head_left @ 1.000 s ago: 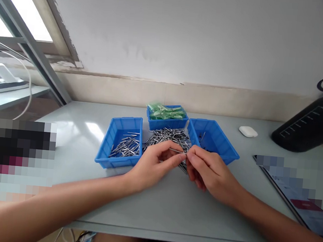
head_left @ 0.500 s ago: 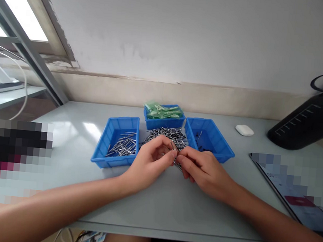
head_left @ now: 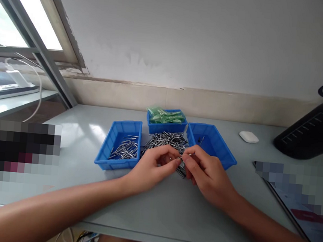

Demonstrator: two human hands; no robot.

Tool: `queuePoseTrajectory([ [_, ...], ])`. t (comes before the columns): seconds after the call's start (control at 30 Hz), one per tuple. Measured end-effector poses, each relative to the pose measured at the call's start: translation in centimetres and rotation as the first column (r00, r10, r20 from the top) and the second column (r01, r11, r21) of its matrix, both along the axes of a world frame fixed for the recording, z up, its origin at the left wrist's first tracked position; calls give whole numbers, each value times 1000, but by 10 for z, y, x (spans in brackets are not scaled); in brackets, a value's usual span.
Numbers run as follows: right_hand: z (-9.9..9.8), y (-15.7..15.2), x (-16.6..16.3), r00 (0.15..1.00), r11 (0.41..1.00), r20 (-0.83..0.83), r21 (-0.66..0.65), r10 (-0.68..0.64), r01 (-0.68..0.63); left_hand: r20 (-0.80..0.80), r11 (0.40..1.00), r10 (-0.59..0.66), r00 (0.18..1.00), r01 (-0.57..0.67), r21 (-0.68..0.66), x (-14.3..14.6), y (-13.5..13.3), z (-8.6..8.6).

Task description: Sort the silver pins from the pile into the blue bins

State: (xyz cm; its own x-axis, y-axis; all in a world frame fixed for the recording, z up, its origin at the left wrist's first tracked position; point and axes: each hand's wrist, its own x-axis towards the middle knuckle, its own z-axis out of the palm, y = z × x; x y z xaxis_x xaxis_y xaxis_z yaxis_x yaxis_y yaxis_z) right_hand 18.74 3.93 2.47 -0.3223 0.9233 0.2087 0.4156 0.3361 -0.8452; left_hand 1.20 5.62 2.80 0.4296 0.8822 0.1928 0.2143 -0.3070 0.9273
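My left hand [head_left: 156, 167] and my right hand [head_left: 203, 171] meet above the near side of a pile of thin metal rods [head_left: 165, 139]. Each is closed in a pinch on a small, thin metal rod [head_left: 181, 157] that runs between the fingertips; most of it is hidden by the fingers. Left of the pile, a blue bin [head_left: 107, 146] holds many loose silver rods [head_left: 126, 148]. On the right, another blue bin [head_left: 218, 143] contains a few small dark pieces and a thin rod, partly covered by my right hand.
Behind the pile stands a blue bin [head_left: 166, 128] filled with green plastic packets [head_left: 166, 116]. A white earbud case [head_left: 248, 136], a black bottle [head_left: 305, 128] and a tablet-like screen [head_left: 298, 208] are at the right. A power strip [head_left: 11, 89] lies on the left shelf.
The view has shifted slightly. The rod that pointed up from my left fingertips now lies lower between both hands, and my right fingers have lifted and bent over it.
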Motion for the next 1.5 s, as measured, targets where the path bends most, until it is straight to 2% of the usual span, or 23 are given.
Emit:
queuePoseTrajectory([
  [0.13,-3,-2,-2,1000,1000,-5,24,10,-10,-16,999,-40,999,41,28,-2,0,2],
  [0.27,-6,-3,-4,998,998,35,42,55,-56,11,997,-7,1000,6,73,-6,-2,5],
  [0.47,6,-7,0,986,994,130,24,101,-105,93,994,-9,996,-1,112,-11,-5,12],
  [0.6,11,-17,-1,985,998,166,39,42,-49,134,999,-1,991,-6,51,-11,-8,11],
  [0.73,4,-26,-11,989,998,143,-45,43,-37,181,992,-101,978,113,-57,-7,-11,8],
  [0.8,1,-26,-15,995,999,90,-39,42,-38,207,988,-115,972,134,-80,-4,-11,10],
  [0.93,1,-24,-17,994,998,-99,23,53,-51,205,990,-104,973,121,-69,2,-15,24],
  [1.07,-2,-28,-15,983,998,-176,43,48,-41,182,991,-72,981,91,-102,9,-28,33],
  [1.27,-14,-37,-9,982,1000,-191,-27,-1,-4,164,985,40,986,-12,-173,23,-36,19],
  [1.5,-14,-35,-8,983,990,-176,-140,-44,19,-15,989,113,993,-114,-92,22,-35,9],
])
